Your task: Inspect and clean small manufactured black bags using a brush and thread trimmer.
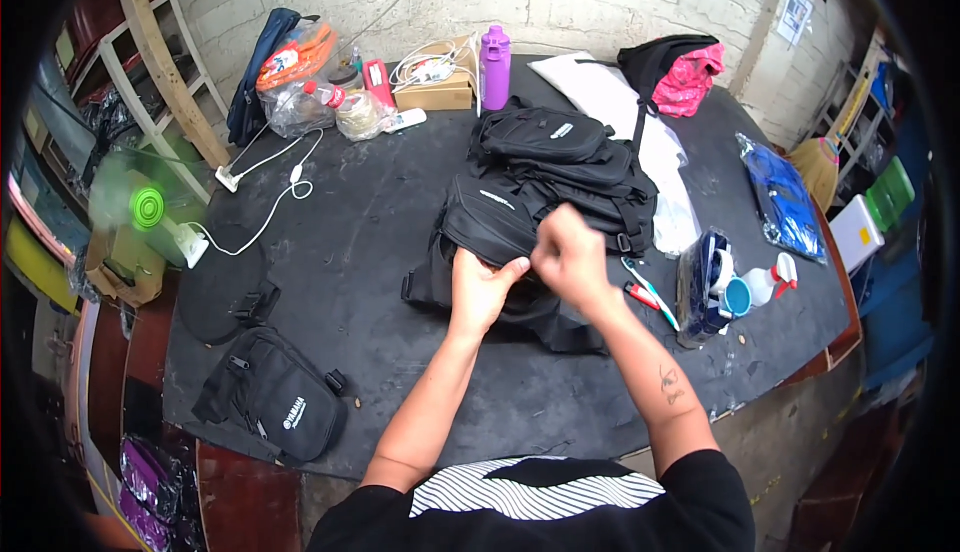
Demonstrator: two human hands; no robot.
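A small black bag (478, 220) lies mid-table in front of me, its near side parted into a dark opening. My left hand (478, 292) grips the edge of that opening, thumb stretched to the right and fingers partly hidden in the fabric. Close beside it, my right hand (572, 257) is closed and raised at the bag's right side, slightly blurred. Whatever its fingers pinch is hidden. Behind the bag sits a larger black backpack (560, 142), and the two press against each other.
Another black bag (280, 392) lies at the near left. To the right are a toothbrush (650, 292), a blue-capped clear container (705, 287) and a spray bottle (772, 280). A purple bottle (494, 70), cardboard box (440, 87) and white cable (290, 190) occupy the back and left.
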